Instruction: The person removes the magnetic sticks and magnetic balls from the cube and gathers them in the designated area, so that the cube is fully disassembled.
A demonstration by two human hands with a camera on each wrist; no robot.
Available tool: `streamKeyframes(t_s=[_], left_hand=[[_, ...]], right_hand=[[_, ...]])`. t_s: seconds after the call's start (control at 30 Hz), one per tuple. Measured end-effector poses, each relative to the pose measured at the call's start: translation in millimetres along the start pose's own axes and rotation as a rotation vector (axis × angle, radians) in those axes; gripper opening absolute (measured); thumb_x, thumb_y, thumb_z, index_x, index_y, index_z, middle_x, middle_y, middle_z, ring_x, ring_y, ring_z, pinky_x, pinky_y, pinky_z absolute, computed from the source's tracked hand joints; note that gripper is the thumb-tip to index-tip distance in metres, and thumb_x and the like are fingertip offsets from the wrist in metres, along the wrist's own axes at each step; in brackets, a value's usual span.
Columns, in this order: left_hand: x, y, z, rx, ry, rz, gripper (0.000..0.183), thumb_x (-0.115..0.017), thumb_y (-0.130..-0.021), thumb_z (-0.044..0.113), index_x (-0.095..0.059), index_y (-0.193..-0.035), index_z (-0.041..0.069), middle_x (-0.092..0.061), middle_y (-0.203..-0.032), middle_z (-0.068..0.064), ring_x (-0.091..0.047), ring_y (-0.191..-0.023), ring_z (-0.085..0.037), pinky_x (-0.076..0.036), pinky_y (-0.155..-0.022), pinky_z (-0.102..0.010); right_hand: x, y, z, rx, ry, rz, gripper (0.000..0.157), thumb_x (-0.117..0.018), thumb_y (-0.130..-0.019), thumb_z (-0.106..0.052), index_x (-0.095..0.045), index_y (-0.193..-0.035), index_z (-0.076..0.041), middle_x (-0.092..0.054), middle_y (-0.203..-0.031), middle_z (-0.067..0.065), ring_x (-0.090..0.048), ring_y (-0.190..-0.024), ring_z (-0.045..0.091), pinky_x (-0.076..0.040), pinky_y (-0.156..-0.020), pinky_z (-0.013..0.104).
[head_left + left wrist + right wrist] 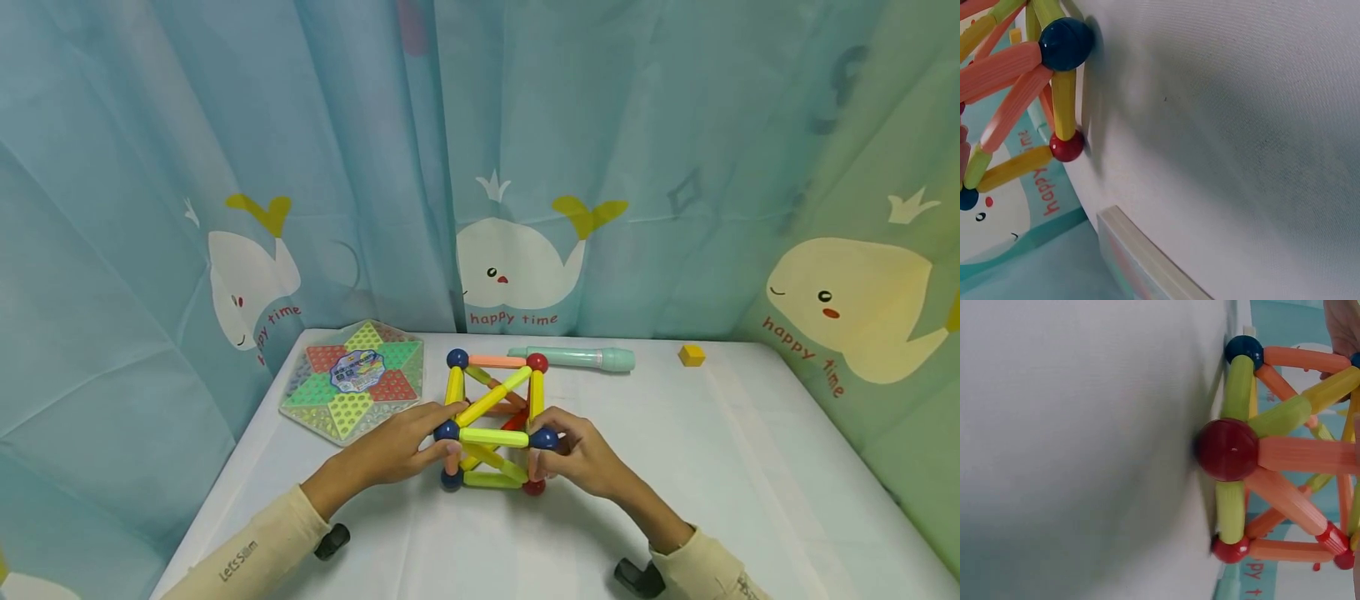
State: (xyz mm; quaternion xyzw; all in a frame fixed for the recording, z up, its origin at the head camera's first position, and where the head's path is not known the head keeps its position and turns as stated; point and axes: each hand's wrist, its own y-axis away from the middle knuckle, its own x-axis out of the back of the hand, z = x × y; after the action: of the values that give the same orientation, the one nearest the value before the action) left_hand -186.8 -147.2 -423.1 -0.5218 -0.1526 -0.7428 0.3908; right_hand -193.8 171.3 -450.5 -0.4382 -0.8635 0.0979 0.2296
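A cube frame of magnetic sticks and balls (493, 437) stands on the white table, its yellow, green, orange and red sticks joined by blue and red balls. Diagonal sticks cross its sides. My left hand (401, 446) holds its upper front left corner, thumb and fingers around a blue ball (447, 430). At the upper front right corner my right hand (581, 454) pinches another blue ball (543, 439). Close up in the right wrist view is a lower red ball (1229, 450); in the left wrist view, a lower blue ball (1066, 44) sits close over the table.
A hexagonal checkers board (318, 408) with coloured triangles lies at the back left. Behind the frame is a mint-green tube-shaped thing (585, 358). A small yellow block (692, 356) sits at the back right. Blue curtains (375, 167) with whale prints surround the table.
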Motion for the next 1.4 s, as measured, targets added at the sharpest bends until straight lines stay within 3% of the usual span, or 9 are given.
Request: streamKeyframes(t_s=[0.17, 0.4, 0.87, 1.23, 1.4], left_hand=[[1.1, 1.4, 1.1, 0.021, 0.003, -0.01, 0.059, -0.051, -0.103, 0.047, -0.041, -0.154, 0.019, -0.055, -0.146, -0.008, -0.053, -0.136, -0.025, -0.047, -0.108, -0.046], [2.7, 3.3, 1.1, 0.023, 0.002, -0.006, 0.057, -0.052, -0.104, 0.044, -0.041, -0.154, 0.019, -0.055, -0.146, -0.009, -0.052, -0.136, -0.026, -0.046, -0.109, -0.047], [1.3, 1.4, 0.6, 0.002, 0.015, 0.001, 0.057, -0.052, -0.104, 0.042, -0.042, -0.153, 0.015, -0.056, -0.145, -0.01, -0.054, -0.134, -0.026, -0.048, -0.107, -0.046], [1.1, 1.4, 1.3, -0.011, -0.002, 0.001, 0.056, -0.05, -0.105, 0.042, -0.041, -0.154, 0.016, -0.056, -0.145, -0.009, -0.053, -0.135, -0.025, -0.047, -0.108, -0.045], [1.0, 1.7, 1.0, -0.01, -0.007, 0.007, 0.056, -0.05, -0.105, 0.043, -0.041, -0.154, 0.018, -0.058, -0.143, -0.008, -0.054, -0.134, -0.024, -0.047, -0.108, -0.045]], right_hand=[[2.7, 7, 1, -0.026, -0.017, 0.049, 0.013, -0.06, -0.094, 0.008, -0.06, -0.103, -0.002, -0.069, -0.095, 0.026, -0.073, -0.071, 0.027, -0.061, -0.057, 0.041], [4.6, 9, 1, -0.032, -0.007, 0.062, 0.016, -0.063, -0.094, 0.006, -0.061, -0.108, 0.0, -0.067, -0.105, 0.024, -0.07, -0.071, 0.024, -0.061, -0.057, 0.038], [9.7, 13, -5, -0.212, 0.091, 0.096, 0.021, -0.071, -0.094, -0.009, -0.064, -0.114, -0.006, -0.068, -0.114, 0.02, -0.07, -0.081, 0.015, -0.062, -0.064, 0.032], [18.0, 16, -9, -0.313, 0.168, 0.041, 0.023, -0.074, -0.092, -0.014, -0.069, -0.112, -0.002, -0.071, -0.093, 0.013, -0.069, -0.07, 0.015, -0.06, -0.062, 0.028], [20.8, 14, -11, -0.33, 0.209, 0.035, 0.019, -0.076, -0.09, -0.015, -0.071, -0.106, -0.006, -0.071, -0.091, 0.009, -0.069, -0.069, 0.024, -0.059, -0.06, 0.028]])
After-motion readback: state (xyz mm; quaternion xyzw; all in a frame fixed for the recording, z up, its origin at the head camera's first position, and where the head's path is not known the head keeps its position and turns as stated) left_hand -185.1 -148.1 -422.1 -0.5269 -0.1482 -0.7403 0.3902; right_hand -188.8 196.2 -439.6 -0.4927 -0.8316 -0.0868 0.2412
